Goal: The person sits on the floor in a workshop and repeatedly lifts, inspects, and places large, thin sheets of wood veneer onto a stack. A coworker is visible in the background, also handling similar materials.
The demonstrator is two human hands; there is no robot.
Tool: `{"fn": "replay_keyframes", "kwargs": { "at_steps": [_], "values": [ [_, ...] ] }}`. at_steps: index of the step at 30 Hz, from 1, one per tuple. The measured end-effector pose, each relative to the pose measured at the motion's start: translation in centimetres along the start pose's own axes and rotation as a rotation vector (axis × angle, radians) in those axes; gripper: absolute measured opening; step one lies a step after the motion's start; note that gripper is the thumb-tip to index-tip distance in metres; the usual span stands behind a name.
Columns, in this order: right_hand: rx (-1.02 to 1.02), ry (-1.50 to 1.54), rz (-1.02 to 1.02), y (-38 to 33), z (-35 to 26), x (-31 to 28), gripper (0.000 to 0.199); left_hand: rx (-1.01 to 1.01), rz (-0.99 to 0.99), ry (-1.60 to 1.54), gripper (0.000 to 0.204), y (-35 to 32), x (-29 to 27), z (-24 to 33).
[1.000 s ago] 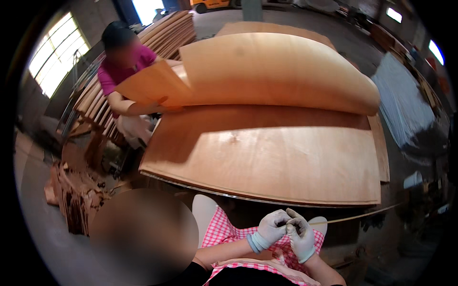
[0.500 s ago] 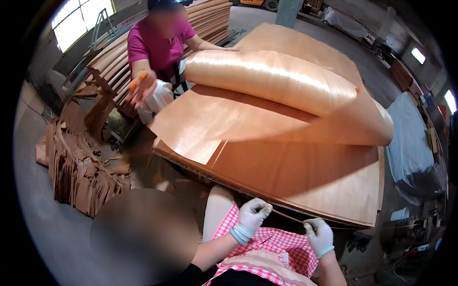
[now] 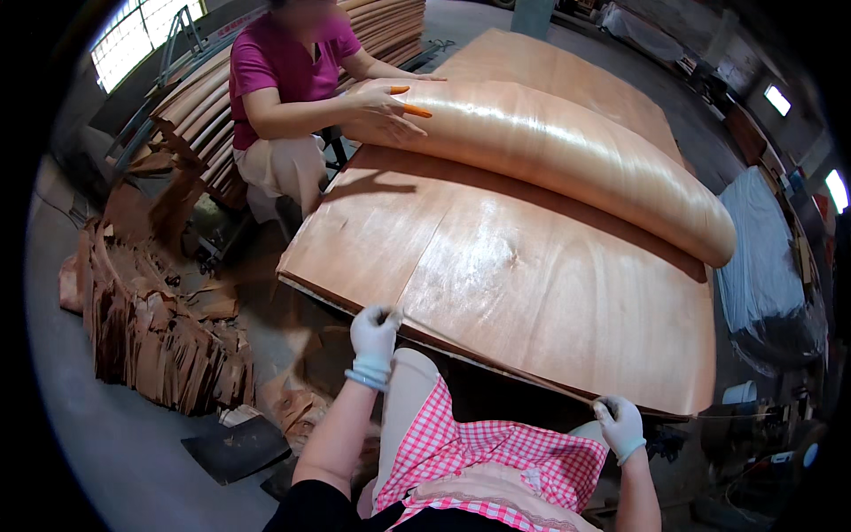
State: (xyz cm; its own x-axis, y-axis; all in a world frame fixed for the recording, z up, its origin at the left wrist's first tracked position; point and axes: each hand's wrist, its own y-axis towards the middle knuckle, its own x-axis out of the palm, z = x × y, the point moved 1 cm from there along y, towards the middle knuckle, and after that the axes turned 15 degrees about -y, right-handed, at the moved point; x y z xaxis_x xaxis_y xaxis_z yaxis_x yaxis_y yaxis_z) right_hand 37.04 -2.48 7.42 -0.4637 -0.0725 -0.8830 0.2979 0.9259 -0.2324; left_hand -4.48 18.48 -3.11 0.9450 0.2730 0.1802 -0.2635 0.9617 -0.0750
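My left hand [image 3: 374, 335], in a white glove, is pinched at the front edge of the stack of wood veneer sheets [image 3: 567, 310]. My right hand [image 3: 620, 426], gloved too, is closed at the same edge further right. Between them a thin strip [image 3: 496, 359] runs along the edge, one end in each hand. On top of the flat sheet lies a large rolled veneer sheet [image 3: 550, 146]. Across the stack, a co-worker's hand [image 3: 394, 113] with orange finger covers rests against the roll's left end, and the other hand is on its far side.
A bundle of torn veneer scraps [image 3: 164, 328] stands on the floor at left. Curved veneer sheets [image 3: 199, 133] are piled behind the co-worker [image 3: 284, 89]. A plastic-covered stack [image 3: 762, 257] and a white bucket [image 3: 739, 392] are at the right.
My hands have moved apart, the left one leftward, drawing the strip out along the edge. The veneer's loose part now lies flat. The co-worker's raised hand has come onto the roll.
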Motion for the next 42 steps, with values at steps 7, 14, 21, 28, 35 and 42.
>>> {"fn": "replay_keyframes", "kwargs": {
  "at_steps": [7, 14, 21, 28, 35, 42],
  "values": [
    [0.000, -0.045, 0.165, 7.9, -1.9, 1.1, 0.026, 0.179, -0.067, 0.531, 0.021, 12.9, 7.9, -1.6],
    [-0.006, -0.137, 0.162, 14.8, -4.5, 1.3, 0.028, 0.324, 0.058, 1.032, 0.021, 17.5, 12.2, -0.6],
    [0.005, -0.124, 0.085, 16.9, -3.7, 2.1, 0.028, 0.335, 0.227, 0.852, 0.043, 18.5, 11.0, -2.9],
    [0.043, -0.048, 0.023, 16.6, -3.8, 1.8, 0.029, 0.508, -0.202, 1.285, 0.063, 14.4, 11.8, -2.6],
    [0.014, -0.071, 0.026, 17.4, -2.0, 3.3, 0.029, 0.467, -0.342, 1.367, 0.056, 14.0, 11.7, -2.3],
    [0.044, -0.059, -0.087, 18.0, -1.3, 3.3, 0.032, 0.500, -0.587, 1.244, 0.053, 14.0, 10.6, -3.1]
  ]
}}
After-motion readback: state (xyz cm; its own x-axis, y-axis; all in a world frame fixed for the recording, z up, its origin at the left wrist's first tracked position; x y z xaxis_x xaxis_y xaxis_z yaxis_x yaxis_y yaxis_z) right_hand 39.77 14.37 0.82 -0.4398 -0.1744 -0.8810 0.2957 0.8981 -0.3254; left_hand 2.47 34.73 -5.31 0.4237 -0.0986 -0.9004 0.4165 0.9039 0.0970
